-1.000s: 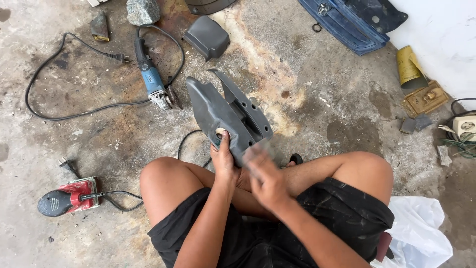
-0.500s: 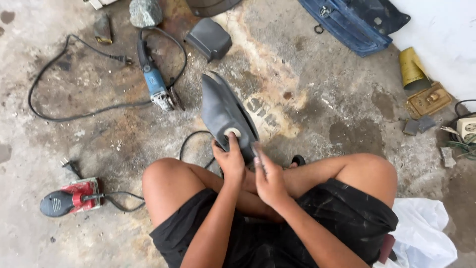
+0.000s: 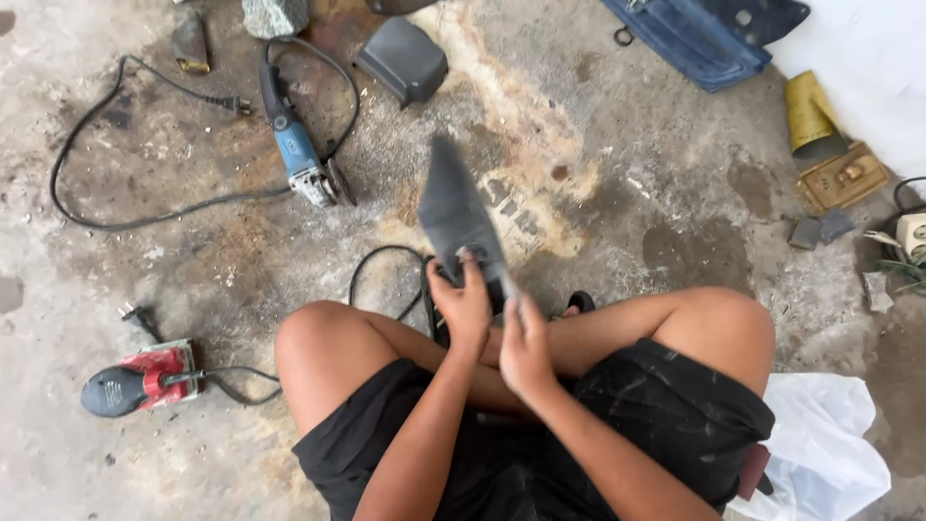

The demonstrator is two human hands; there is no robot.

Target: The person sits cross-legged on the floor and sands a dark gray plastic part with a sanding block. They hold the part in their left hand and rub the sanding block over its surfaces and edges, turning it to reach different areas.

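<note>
Head view: left hand (image 3: 463, 304) and right hand (image 3: 526, 347) both closed tight on grey plastic cover (image 3: 458, 217), now turned edge-on, flat face earlier.

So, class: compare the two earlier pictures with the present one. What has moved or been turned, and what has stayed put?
The grey plastic panel has been turned in the hands: its broad hollow side showed first, now it stands almost edge-on. The left hand kept its grip at the lower end; the right hand stayed on the near edge. The blue angle grinder, red sander and grey cover lie unmoved.
</note>
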